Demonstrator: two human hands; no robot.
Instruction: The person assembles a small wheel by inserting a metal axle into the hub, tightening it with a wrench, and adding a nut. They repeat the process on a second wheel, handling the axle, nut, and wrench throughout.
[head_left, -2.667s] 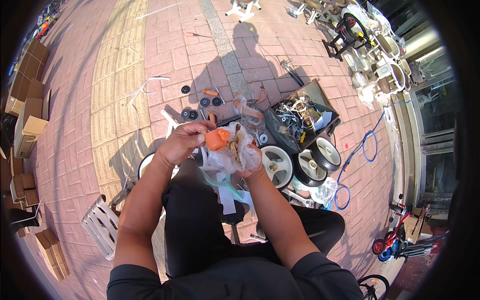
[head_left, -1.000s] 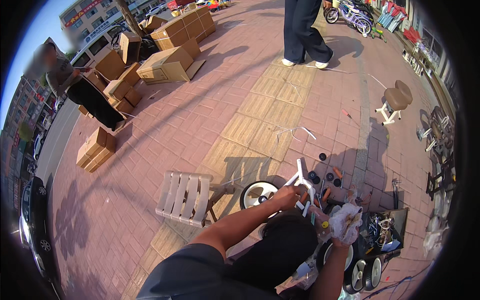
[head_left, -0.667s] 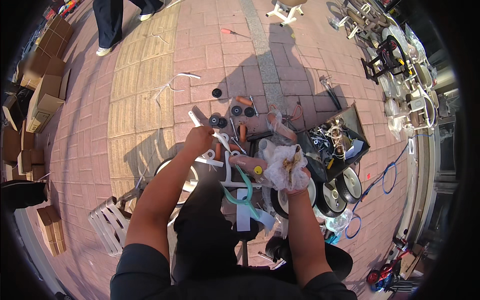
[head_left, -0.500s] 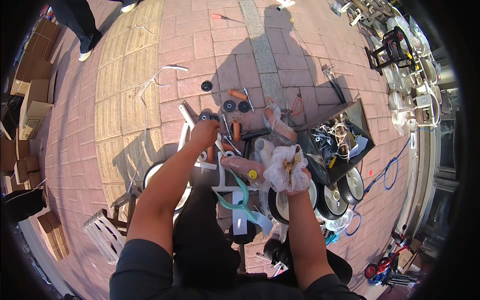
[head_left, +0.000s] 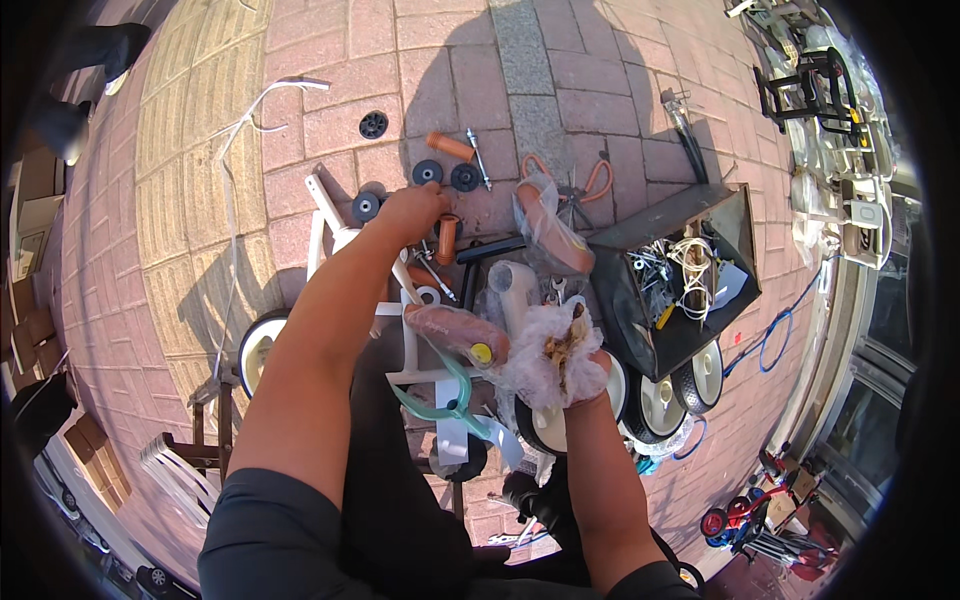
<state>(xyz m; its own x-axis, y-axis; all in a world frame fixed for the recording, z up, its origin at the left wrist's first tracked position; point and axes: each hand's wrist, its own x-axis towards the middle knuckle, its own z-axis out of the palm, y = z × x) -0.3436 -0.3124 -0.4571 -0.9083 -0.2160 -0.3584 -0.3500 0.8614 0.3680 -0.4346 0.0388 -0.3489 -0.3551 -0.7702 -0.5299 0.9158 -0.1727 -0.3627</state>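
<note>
My right hand point(head_left: 592, 385) grips a crumpled clear plastic bag point(head_left: 552, 362) with something brown bunched at its top. My left hand point(head_left: 415, 212) reaches forward with fingers curled; whatever they hold is hidden beneath the hand. Just beyond its fingertips lie a black round disc point(head_left: 427, 173) and another black disc point(head_left: 465, 178). A third black disc point(head_left: 366, 206) sits left of the wrist. Orange ribbed sleeves point(head_left: 447, 240) and a metal bolt point(head_left: 476, 160) lie close by. A plastic-wrapped pinkish roll point(head_left: 455, 332) rests between my arms on a white frame point(head_left: 411, 345).
At right stands a black tray point(head_left: 622, 312) of loose hardware and white cord, beside white-hubbed wheels point(head_left: 655, 408). Orange-handled scissors point(head_left: 572, 195) lie ahead. A white strap point(head_left: 234, 150) crosses the paving; cardboard boxes point(head_left: 95, 460) are at far left.
The view has shifted, so things on the ground sit farther left and higher. My left hand has moved right, from the leftmost black discs toward the pair. The right hand still grips the bag.
</note>
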